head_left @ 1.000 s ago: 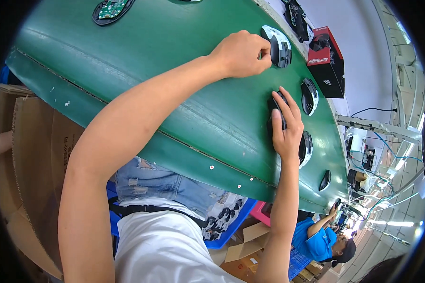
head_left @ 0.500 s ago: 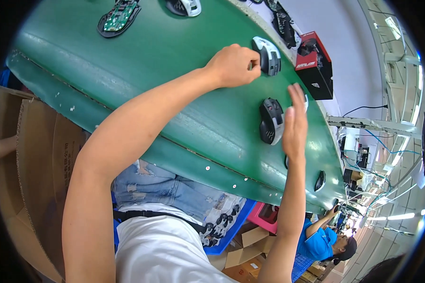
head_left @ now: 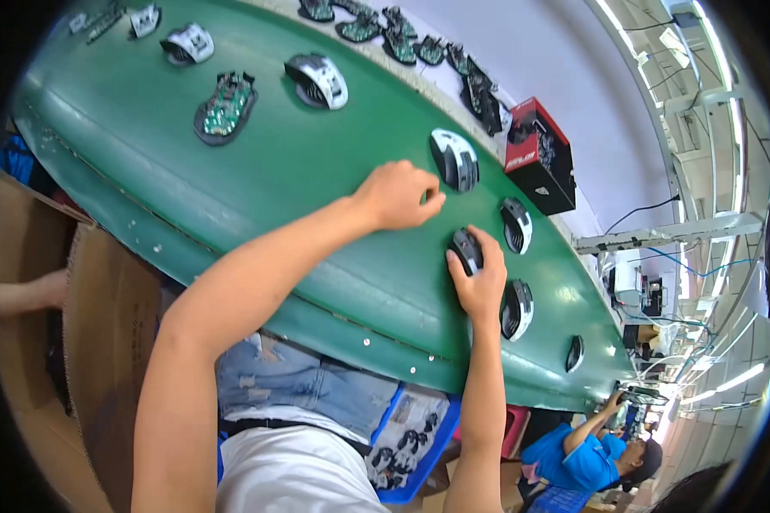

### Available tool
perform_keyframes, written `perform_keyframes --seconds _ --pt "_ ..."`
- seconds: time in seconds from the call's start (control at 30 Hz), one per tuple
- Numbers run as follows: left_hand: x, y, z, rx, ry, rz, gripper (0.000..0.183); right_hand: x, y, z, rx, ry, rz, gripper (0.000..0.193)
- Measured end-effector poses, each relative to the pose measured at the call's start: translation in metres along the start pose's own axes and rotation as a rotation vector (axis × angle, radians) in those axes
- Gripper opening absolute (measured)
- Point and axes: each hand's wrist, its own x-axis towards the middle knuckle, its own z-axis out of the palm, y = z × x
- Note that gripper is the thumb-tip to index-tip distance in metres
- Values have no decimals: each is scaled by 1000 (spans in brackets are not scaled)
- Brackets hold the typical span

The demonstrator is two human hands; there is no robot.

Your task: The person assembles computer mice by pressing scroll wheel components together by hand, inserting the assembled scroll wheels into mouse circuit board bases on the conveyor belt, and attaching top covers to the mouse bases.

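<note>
My right hand (head_left: 481, 286) is closed around a dark computer mouse (head_left: 464, 250) on the green work surface, thumb on one side and fingers on the other. To its left, my left hand (head_left: 398, 197) hovers with curled fingers; whatever they may hold is hidden. Just beyond that hand sits a white and black mouse (head_left: 456, 160). Two more mice lie near my right hand: one white and black mouse (head_left: 517, 225) on the far side, another mouse (head_left: 517, 309) to the right. Leftward are a mouse shell (head_left: 316, 81) and a mouse base with a green circuit board (head_left: 225, 107).
A red and black box (head_left: 540, 158) stands at the table's (head_left: 257, 197) far edge, beside a row of circuit boards (head_left: 399, 38). A cardboard box (head_left: 111, 342) is at my left; a blue tray of parts (head_left: 419, 436) is near my lap. A person in blue (head_left: 577, 453) works at right.
My right hand, flat and raised before, has come down and closed on the dark mouse. My left hand remains curled. The view has shifted, showing more of the table's left part.
</note>
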Motion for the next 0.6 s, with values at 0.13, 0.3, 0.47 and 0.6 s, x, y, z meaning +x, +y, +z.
perform_keyframes --seconds 0.13,0.3,0.47,0.6 --pt "-2 13 -2 -193 -190 -64 55 13 -21 -1 68 157 -147 68" --pt "-10 11 5 -556 -316 -90 47 28 -33 12 41 271 -483 82" --pt "-14 18 -4 -279 -280 69 42 24 -16 -8 587 123 -173 76" --pt "-16 24 -4 -236 -261 177 42 27 4 -19 719 -130 -157 43"
